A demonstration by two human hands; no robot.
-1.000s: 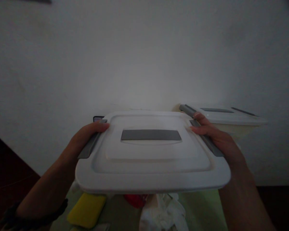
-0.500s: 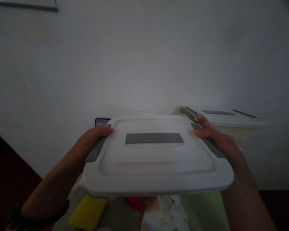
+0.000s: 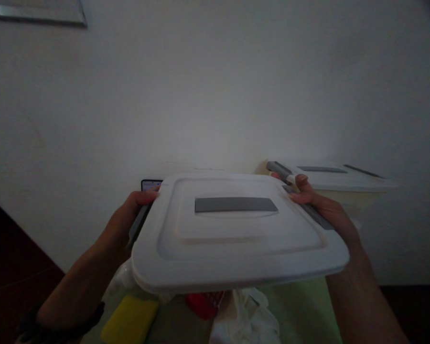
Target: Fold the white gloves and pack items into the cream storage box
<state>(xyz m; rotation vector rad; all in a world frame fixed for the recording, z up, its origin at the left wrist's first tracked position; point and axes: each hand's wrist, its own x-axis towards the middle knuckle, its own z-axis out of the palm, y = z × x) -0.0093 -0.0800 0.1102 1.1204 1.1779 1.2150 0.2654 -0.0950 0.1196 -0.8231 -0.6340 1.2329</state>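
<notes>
A white storage box lid (image 3: 236, 258) with a grey handle strip (image 3: 236, 205) in its middle is in front of me. My left hand (image 3: 129, 217) is closed on the lid's left side, thumb on top, around a grey latch (image 3: 138, 224) that is swung outward from the edge. On the opposite side my right hand (image 3: 326, 208) grips the edge, its thumb over the grey right latch (image 3: 317, 216), which lies against the lid. The fingers underneath are mostly hidden. Whether a box body sits below the lid I cannot tell.
Behind my right hand stands another lidded box (image 3: 344, 179). A phone (image 3: 149, 184) is upright by the wall. Below the lid, on a green surface (image 3: 301, 306), are a yellow item (image 3: 129, 320), a red item (image 3: 202, 306) and crumpled white material (image 3: 245, 320).
The left latch has swung outward off the lid's edge with my left hand. The lid has turned slightly, and its handle strip sits a little farther right in view.
</notes>
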